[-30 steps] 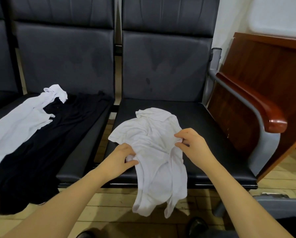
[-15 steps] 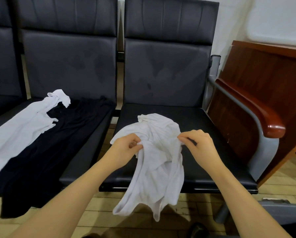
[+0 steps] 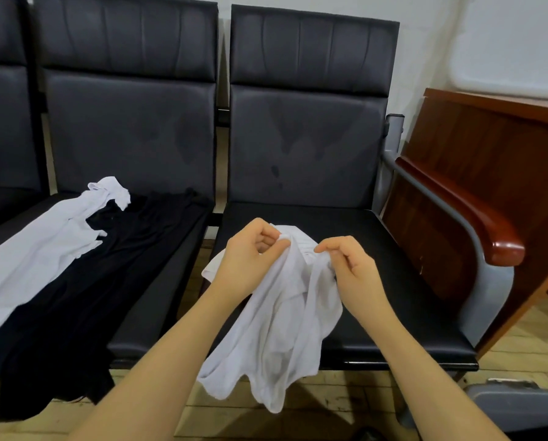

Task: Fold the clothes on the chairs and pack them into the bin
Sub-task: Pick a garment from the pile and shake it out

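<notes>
The white shirt [image 3: 279, 313] is gathered in a loose bunch over the front half of the right-hand chair seat [image 3: 403, 313], its upper edge lifted off the seat and its lower part spilling past the seat's front lip toward the wooden floor [image 3: 520, 338]. The left hand [image 3: 250, 256] pinches the shirt's top edge with curled fingers [image 3: 277, 238], and the right hand [image 3: 352, 265] pinches the same edge just beside it, thumb and forefinger closed on a fold of cloth; the two hands are near each other, not touching. This looks like the start of folding this garment: finding the collar or shoulder line so that it can be spread. The next move likely calls for drawing the hands apart along that edge, shaking the bunch open and laying it flat on the seat before any fold is made. On the chair to the left of that seat, a black garment [image 3: 84, 281] lies spread with a second white garment [image 3: 40, 249] across its far side, both unfolded and hanging off the front. To the seat's right stands a wooden armrest [image 3: 476, 224]; a grey object [image 3: 517, 396] at the lower right may be the bin, though I cannot tell.
</notes>
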Demonstrator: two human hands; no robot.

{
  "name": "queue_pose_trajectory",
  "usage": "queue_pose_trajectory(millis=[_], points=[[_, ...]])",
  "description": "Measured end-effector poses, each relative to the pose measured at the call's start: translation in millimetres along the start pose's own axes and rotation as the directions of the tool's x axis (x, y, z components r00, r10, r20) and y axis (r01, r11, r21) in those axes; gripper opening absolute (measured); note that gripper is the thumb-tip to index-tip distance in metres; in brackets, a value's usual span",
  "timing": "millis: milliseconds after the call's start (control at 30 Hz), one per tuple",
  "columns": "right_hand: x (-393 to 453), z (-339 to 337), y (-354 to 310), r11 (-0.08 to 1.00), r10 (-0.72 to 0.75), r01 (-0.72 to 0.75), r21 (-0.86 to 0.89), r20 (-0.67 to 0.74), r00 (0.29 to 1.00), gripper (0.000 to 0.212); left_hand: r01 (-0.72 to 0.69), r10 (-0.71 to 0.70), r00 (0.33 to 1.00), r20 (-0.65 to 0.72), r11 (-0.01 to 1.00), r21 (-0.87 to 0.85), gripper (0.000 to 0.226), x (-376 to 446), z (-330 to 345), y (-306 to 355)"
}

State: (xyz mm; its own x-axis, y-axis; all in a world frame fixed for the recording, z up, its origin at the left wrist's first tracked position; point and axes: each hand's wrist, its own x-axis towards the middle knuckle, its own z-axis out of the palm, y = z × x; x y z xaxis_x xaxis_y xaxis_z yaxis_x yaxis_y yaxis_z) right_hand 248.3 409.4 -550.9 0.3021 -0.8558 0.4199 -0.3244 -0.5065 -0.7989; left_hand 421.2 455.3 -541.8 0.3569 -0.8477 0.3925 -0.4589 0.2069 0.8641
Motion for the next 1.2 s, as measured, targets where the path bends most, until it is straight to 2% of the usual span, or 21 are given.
queue_pose_trajectory(millis=[67,167,233,333,400,467,533,633,733,800,1000,1100,1200], points=[[-0.9,5.8,-0.4,1.000,-0.007,0.007,0.006,0.007,1.000,0.037,0.001,-0.001,1.000,-0.002,1.000,-0.008,0.009,1.9,3.1,1.6],[-1.7,19.2,-0.6,0.998,0.047,-0.045,-0.050,0.040,0.998,0.021,0.033,-0.034,0.999,-0.022,0.999,-0.018,0.010,4.7,5.8,4.7],[-4.3,31.0,-0.6,0.987,0.068,-0.065,-0.147,0.015,0.998,0.035,0.087,-0.087,0.996,-0.031,0.996,-0.013,0.010,7.6,6.0,4.8],[-9.4,51.0,-3.4,0.959,0.004,-0.028,-0.281,-0.083,0.997,0.051,0.139,-0.139,0.988,-0.067,0.990,-0.003,0.008,11.9,4.4,2.7],[-12.0,64.1,-4.6,0.953,-0.011,-0.027,-0.302,-0.123,0.992,0.052,0.147,-0.148,0.985,-0.091,0.989,-0.017,0.008,12.6,2.5,0.9],[-12.2,75.7,-1.6,0.948,-0.091,0.032,-0.318,-0.172,0.981,0.042,0.129,-0.132,0.986,-0.099,0.991,-0.029,0.007,12.4,-0.5,-0.5],[-10.8,80.5,2.1,0.954,-0.165,0.105,-0.281,-0.199,0.966,0.024,0.099,-0.103,0.990,-0.095,0.994,-0.047,0.007,12.8,-4.3,-2.9],[-7.8,74.1,3.8,0.983,-0.138,0.116,-0.146,-0.156,0.978,0.007,0.079,-0.082,0.994,-0.065,0.995,-0.060,0.006,14.3,-9.3,-7.4],[-3.1,59.9,0.9,0.998,-0.068,0.067,-0.010,-0.061,0.996,0.020,0.129,-0.128,0.992,0.025,0.988,-0.086,0.009,14.4,-9.2,-12.6],[-0.6,49.2,-1.2,0.997,-0.017,0.018,0.077,-0.014,1.000,0.019,0.187,-0.171,0.978,0.121,0.974,-0.132,0.015,11.9,-7.5,-12.6],[1.5,26.6,18.5,0.980,0.122,-0.112,0.166,-0.050,0.991,0.014,0.315,-0.237,0.913,0.332,0.927,-0.204,0.042,3.6,4.4,-11.5],[-0.1,24.9,23.8,0.966,0.173,-0.160,0.203,-0.044,0.984,0.008,0.305,-0.227,0.915,0.333,0.930,-0.204,0.039,0.6,17.3,-13.8],[0.2,23.9,23.4,0.964,0.170,-0.158,0.216,-0.041,0.985,0.006,0.314,-0.260,0.935,0.239,0.923,-0.223,0.021,-0.2,24.1,-15.9]])
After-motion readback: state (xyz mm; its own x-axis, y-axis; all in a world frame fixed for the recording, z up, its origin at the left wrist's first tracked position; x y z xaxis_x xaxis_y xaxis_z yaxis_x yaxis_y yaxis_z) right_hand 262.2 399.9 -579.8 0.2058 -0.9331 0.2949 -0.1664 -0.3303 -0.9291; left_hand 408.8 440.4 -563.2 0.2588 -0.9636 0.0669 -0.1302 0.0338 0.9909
